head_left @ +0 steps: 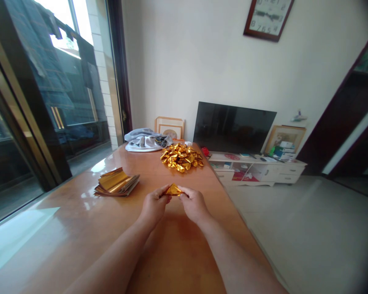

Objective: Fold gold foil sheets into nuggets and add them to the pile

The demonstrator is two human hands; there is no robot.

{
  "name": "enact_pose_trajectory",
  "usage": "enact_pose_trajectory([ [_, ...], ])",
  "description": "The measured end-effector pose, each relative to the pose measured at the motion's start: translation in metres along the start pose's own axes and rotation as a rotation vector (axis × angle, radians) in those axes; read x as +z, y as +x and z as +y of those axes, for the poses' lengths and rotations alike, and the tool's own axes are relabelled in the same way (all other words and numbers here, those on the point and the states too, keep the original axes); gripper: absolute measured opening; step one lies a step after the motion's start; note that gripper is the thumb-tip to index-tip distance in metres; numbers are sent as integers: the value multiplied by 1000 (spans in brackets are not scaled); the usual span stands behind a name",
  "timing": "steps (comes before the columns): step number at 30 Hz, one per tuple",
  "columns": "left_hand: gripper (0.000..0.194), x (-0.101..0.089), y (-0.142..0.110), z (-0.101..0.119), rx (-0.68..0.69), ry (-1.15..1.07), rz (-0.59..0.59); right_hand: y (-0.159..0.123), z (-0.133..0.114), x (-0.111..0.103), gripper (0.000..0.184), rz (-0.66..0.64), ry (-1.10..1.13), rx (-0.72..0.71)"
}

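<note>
Between my two hands is a small piece of folded gold foil paper (173, 190), its middle rising to a point. My left hand (155, 204) pinches its left end, and my right hand (194, 203) pinches the right end. Both are held just above the wooden table. Beyond them lies a heap of folded gold foil pieces (181, 157). Left of my hands sits a stack of gold foil sheets (116, 182), slightly curled at the edges. The fingertips beneath the folded paper are partly hidden.
A grey-blue cloth bundle (145, 140) lies at the far end of the wooden table (159, 261), near a framed picture (171, 127). Sliding glass doors (70, 90) border the left side. A television (234, 126) stands on a white cabinet (271, 173) beyond the table's right edge.
</note>
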State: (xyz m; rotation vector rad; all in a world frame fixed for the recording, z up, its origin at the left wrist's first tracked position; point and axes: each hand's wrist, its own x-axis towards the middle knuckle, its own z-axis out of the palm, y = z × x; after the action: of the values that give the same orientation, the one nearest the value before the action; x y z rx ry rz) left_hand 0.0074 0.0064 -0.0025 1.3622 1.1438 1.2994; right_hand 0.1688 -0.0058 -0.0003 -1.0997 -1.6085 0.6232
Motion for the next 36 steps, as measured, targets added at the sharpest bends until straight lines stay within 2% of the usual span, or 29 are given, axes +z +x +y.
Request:
enact_pose_trajectory([
  [7,49,1,0,1,0,-26,-4,0,-2,-1,43,50,-38,57],
  [12,48,2,-2,6,-23,-59,-18,0,-4,-1,37,-16,-27,20],
  [17,46,1,-2,7,-50,-98,-27,0,-2,0,30,60,-41,97],
  [20,37,1,-2,6,-19,-56,23,-1,0,0,21,65,-70,128],
  [24,26,0,-1,6,3,-39,34,-1,2,0,22,33,-36,171],
  [32,44,-3,-1,11,3,-97,73,-1,-8,2,21,-46,231,426],
  [36,47,-5,1,11,-20,-165,68,-3,-16,2,20,-114,242,469],
])
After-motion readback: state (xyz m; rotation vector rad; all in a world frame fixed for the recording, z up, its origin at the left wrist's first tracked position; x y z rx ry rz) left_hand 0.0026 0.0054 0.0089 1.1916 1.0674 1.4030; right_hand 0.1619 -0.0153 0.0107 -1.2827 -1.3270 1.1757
